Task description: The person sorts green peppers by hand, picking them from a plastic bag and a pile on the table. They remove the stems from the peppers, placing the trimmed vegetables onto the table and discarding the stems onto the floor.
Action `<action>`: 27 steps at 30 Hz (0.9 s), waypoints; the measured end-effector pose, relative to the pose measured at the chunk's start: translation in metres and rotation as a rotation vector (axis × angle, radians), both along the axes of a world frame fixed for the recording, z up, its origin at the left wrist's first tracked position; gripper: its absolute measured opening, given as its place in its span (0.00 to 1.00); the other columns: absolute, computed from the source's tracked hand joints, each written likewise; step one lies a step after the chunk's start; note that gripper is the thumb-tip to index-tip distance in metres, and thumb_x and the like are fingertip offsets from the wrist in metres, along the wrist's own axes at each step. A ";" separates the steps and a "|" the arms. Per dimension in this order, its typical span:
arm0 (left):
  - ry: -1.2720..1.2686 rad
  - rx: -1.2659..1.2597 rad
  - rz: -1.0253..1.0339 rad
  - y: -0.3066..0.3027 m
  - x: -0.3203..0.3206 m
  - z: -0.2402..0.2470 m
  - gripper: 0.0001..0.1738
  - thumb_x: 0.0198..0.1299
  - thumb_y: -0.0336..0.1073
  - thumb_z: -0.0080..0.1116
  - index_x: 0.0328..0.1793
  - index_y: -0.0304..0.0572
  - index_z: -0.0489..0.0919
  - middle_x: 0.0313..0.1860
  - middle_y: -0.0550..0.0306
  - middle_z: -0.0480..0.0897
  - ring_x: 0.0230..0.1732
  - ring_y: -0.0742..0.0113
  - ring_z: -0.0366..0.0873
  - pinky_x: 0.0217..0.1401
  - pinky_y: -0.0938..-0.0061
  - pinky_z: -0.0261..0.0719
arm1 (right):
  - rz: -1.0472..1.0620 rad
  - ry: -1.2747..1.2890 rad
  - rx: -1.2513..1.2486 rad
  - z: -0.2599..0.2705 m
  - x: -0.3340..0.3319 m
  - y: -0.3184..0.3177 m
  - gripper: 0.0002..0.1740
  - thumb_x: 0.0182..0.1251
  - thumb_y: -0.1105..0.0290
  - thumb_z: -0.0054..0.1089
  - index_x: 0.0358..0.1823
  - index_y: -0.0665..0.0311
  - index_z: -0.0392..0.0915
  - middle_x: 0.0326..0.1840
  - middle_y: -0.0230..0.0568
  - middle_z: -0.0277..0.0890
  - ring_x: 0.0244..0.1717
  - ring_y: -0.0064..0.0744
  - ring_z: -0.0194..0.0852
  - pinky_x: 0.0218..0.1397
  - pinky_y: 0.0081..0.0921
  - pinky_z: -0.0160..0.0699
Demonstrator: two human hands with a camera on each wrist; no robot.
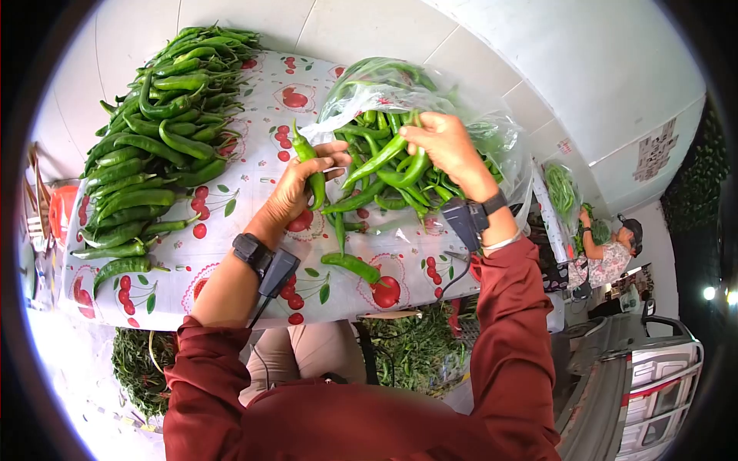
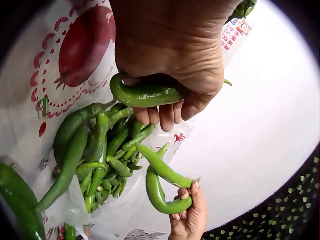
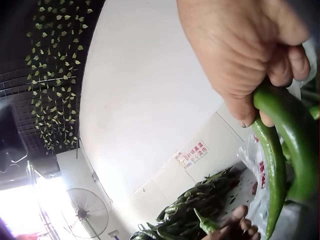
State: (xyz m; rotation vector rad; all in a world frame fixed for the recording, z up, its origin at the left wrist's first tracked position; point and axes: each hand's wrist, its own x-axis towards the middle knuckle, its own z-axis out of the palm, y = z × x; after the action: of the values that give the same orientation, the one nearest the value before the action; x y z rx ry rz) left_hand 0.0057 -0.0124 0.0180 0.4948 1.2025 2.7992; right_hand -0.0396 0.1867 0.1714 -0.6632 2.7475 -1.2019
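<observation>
My left hand grips one green chili pepper, its fingers curled round it and the thumb across. My right hand pinches two chili peppers by their stem ends above the bag's opening. One is a straighter pepper; the other is a curved pepper. Below them, more peppers spill out of a clear plastic bag onto the tablecloth. One loose pepper lies in front of the spill, nearer to me.
A long stack of green peppers, laid side by side, covers the table's left part. The cherry-print tablecloth runs between stack and bag. A tiled wall stands behind. Another person is at the far right, near a parked vehicle.
</observation>
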 end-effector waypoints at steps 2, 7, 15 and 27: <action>-0.042 0.053 -0.127 0.005 0.008 0.011 0.27 0.56 0.33 0.48 0.62 0.28 0.65 0.52 0.49 0.75 0.54 0.64 0.72 0.59 0.69 0.69 | 0.022 -0.059 -0.027 -0.011 -0.002 -0.012 0.10 0.57 0.68 0.61 0.24 0.68 0.76 0.18 0.33 0.74 0.19 0.17 0.67 0.21 0.19 0.64; 0.068 -0.171 -0.076 0.007 0.012 0.016 0.32 0.59 0.38 0.51 0.68 0.32 0.59 0.61 0.50 0.69 0.60 0.64 0.67 0.63 0.71 0.64 | 0.028 -0.227 -0.169 -0.024 -0.004 -0.036 0.09 0.57 0.68 0.60 0.32 0.68 0.78 0.16 0.28 0.68 0.13 0.13 0.59 0.13 0.16 0.53; -0.052 -0.106 -0.067 0.007 0.011 0.011 0.38 0.55 0.37 0.58 0.70 0.35 0.56 0.57 0.55 0.71 0.58 0.67 0.64 0.64 0.73 0.57 | 0.088 -0.306 -0.405 -0.047 -0.008 -0.061 0.11 0.61 0.70 0.56 0.42 0.69 0.74 0.18 0.29 0.66 0.11 0.15 0.60 0.11 0.17 0.64; -0.060 -0.154 0.022 0.006 0.006 0.001 0.23 0.52 0.32 0.60 0.55 0.40 0.69 0.36 0.67 0.72 0.36 0.77 0.67 0.41 0.82 0.65 | 0.123 -0.218 -0.329 -0.064 0.006 -0.061 0.25 0.58 0.69 0.59 0.55 0.73 0.64 0.27 0.33 0.72 0.19 0.18 0.67 0.17 0.16 0.69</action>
State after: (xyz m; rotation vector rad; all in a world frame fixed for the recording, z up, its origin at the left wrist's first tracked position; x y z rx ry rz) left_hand 0.0114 -0.0060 0.0193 0.3868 1.4040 2.6896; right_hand -0.0333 0.1259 0.1075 -0.6691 2.3211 -1.6069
